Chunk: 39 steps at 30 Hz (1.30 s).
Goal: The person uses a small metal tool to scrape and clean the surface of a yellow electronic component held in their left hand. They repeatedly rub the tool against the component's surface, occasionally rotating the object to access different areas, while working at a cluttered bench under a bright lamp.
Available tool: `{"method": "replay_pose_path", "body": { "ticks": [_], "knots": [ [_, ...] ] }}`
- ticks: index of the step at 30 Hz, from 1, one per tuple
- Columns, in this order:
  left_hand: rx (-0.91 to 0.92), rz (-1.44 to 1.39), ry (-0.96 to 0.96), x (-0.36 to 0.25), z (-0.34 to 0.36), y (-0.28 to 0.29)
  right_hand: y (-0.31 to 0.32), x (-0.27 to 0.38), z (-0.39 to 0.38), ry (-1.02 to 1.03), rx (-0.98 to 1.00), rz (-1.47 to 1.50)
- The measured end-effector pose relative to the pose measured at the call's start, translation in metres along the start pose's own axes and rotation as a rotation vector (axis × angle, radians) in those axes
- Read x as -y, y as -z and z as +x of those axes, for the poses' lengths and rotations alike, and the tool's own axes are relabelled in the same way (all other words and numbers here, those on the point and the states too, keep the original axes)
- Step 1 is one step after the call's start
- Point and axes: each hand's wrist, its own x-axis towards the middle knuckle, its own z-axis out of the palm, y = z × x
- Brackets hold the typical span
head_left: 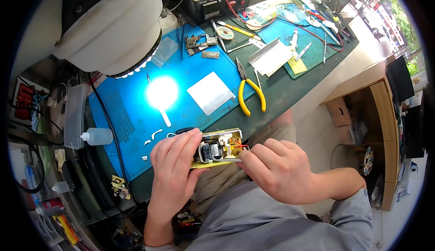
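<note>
One large white lamp head [108, 29] is overhanging the upper left, nearest the camera. Beneath it, one blue mat [190, 122] is covering part of the dark green tabletop [283, 96], and one bright patch of light [162, 92] is glaring there. At the left, one translucent squeeze bottle [97, 136] is occupying the mat's edge. Below that, one small brass-coloured metal part [118, 187] is lying apart. Three white scraps [156, 134] are lying near the left hand.

Next in order, one left hand [174, 160] is holding one open, yellow-edged housing [213, 162], its fingers wrapping the housing's left end. This housing is being held at the tabletop's near edge, open side up. Inside, one black component with a white label [210, 152], one white plastic fitting [225, 141] and red wires [241, 146] are showing; the wire count cannot be told.

Above, one pale square sheet [211, 93] is lying on the mat, with one pair of yellow-handled pliers [244, 81] resting to its right, handles apart.

One right hand [281, 165] is meeting the housing's right end; its fingers are bunching narrowly beside the red wires, but what they are pinching cannot be told. Farthest right, one wooden cabinet [385, 133] is standing.
</note>
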Motion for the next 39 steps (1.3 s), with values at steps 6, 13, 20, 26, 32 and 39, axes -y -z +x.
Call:
{"method": "replay_pose_path", "body": {
  "ticks": [6, 13, 20, 26, 32, 39],
  "knots": [
    [0.020, 0.049, -0.020, 0.000, 0.002, -0.001, -0.001, -0.006, -0.003, 0.028, -0.025, 0.055],
    [0.015, 0.052, -0.032, 0.003, 0.001, -0.004, 0.007, -0.015, 0.005, -0.056, 0.092, 0.194],
    [0.024, 0.073, -0.025, 0.001, 0.003, -0.003, 0.023, -0.023, 0.008, -0.029, 0.055, 0.184],
    [0.023, 0.084, -0.020, 0.003, 0.000, -0.003, 0.021, -0.030, 0.007, 0.100, -0.035, 0.116],
    [0.027, 0.084, -0.023, 0.004, 0.002, -0.005, 0.027, -0.033, 0.014, 0.193, 0.036, 0.046],
    [0.061, 0.071, 0.010, 0.010, -0.003, 0.004, 0.021, -0.076, 0.020, -0.033, -0.158, 0.171]
  ]
}}
